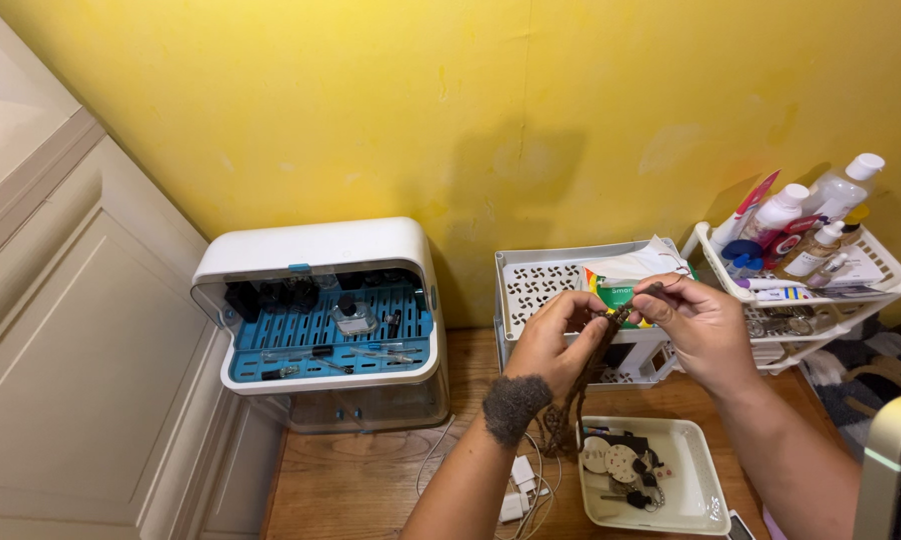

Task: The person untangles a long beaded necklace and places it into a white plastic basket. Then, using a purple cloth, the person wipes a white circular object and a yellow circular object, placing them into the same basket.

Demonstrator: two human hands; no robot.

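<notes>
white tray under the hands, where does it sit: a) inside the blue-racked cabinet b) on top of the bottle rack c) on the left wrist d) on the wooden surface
d: the white tray rests on the wooden surface, below the left hand and right hand, whose fingers hold a dark braided cord.

1 head-worn camera looks forward and down at close range onto a wooden floor (371, 480) against a yellow wall (471, 110). Both hands sit near frame centre; a cabinet (81, 330) borders the left edge.
</notes>
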